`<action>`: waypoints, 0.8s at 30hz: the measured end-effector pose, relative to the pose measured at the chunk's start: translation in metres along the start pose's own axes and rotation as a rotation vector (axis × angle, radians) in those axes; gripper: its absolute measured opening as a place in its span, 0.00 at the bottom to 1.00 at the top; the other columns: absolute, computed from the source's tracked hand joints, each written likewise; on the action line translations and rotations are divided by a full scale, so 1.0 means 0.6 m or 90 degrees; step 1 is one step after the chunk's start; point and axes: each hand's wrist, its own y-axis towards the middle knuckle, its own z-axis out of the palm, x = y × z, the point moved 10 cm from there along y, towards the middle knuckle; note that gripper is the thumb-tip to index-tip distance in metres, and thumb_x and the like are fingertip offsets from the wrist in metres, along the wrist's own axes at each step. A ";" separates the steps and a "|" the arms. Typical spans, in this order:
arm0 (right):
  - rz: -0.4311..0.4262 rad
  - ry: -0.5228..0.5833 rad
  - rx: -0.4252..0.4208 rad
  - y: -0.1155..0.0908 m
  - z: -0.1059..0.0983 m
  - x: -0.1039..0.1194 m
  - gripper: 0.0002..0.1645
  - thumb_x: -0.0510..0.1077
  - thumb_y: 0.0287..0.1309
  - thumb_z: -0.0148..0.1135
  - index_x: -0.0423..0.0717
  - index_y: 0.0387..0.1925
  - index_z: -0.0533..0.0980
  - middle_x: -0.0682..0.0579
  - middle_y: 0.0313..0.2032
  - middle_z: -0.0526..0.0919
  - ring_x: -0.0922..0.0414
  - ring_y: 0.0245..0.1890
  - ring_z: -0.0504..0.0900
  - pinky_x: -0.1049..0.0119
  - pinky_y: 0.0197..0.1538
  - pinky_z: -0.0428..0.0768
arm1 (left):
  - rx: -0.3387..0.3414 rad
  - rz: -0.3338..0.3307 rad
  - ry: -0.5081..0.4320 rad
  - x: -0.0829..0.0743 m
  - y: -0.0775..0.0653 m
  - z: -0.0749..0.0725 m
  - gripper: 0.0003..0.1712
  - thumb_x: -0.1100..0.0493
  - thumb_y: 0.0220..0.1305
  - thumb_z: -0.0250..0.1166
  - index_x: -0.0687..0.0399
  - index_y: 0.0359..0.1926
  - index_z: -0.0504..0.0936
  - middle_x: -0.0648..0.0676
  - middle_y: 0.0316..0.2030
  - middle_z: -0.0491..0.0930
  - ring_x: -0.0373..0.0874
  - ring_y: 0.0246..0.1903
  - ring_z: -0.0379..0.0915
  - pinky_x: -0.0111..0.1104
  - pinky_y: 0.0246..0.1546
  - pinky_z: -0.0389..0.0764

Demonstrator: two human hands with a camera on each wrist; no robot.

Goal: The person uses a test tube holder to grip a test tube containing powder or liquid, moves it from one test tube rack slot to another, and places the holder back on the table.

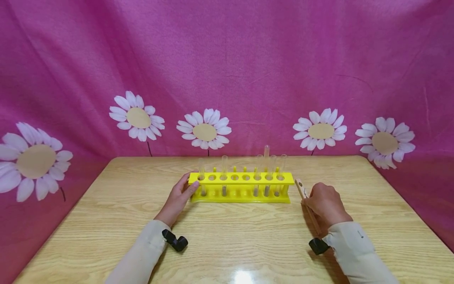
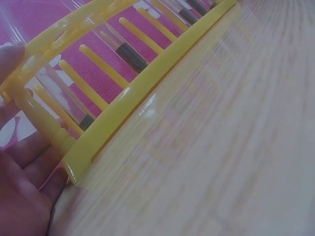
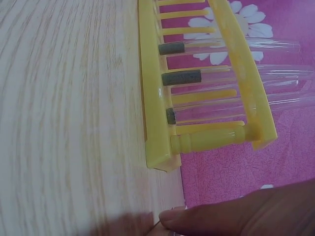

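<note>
A yellow test tube rack [image 1: 244, 199] stands upright on the table. My left hand [image 1: 177, 201] grips its left end, thumb at the top plate and fingers around the end post [image 2: 42, 118]. Several clear test tubes [image 1: 224, 163] sit in its holes, with dark grey material [image 3: 182, 77] at their bottoms, filled to differing heights. One more tube [image 1: 267, 150] rises behind the rack toward its right. Just right of the rack, my right hand [image 1: 327, 203] pinches a wooden test tube holder [image 1: 313, 219], whose tip lies near the rack's right end. In the right wrist view the thumb [image 3: 211, 220] hides most of it.
The light wooden table [image 1: 234, 236] runs back to a pink cloth [image 1: 227, 71] printed with white daisies. Upright yellow pegs [image 2: 93, 66] line the back of the rack. Black wrist devices [image 1: 176, 240] are strapped over both pale sleeves.
</note>
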 end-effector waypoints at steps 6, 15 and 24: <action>0.010 -0.002 0.003 0.001 0.000 -0.002 0.14 0.41 0.54 0.68 0.31 0.32 0.78 0.45 0.23 0.76 0.51 0.23 0.73 0.65 0.24 0.73 | -0.004 -0.007 0.002 0.000 -0.001 -0.003 0.32 0.41 0.67 0.58 0.39 0.68 0.64 0.49 0.66 0.64 0.45 0.64 0.60 0.41 0.67 0.59; 0.009 -0.006 0.009 -0.001 0.000 0.000 0.13 0.42 0.54 0.68 0.32 0.30 0.78 0.46 0.23 0.76 0.52 0.23 0.72 0.65 0.24 0.73 | -0.002 0.017 -0.020 -0.008 -0.001 -0.008 0.26 0.49 0.73 0.52 0.41 0.69 0.62 0.54 0.65 0.65 0.50 0.61 0.62 0.46 0.66 0.57; -0.009 -0.024 -0.006 -0.008 -0.021 0.006 0.15 0.46 0.56 0.66 0.34 0.27 0.80 0.48 0.20 0.75 0.51 0.23 0.72 0.63 0.24 0.71 | -0.015 0.027 -0.008 -0.019 0.002 -0.011 0.28 0.51 0.72 0.53 0.48 0.70 0.61 0.54 0.67 0.61 0.51 0.66 0.56 0.50 0.67 0.56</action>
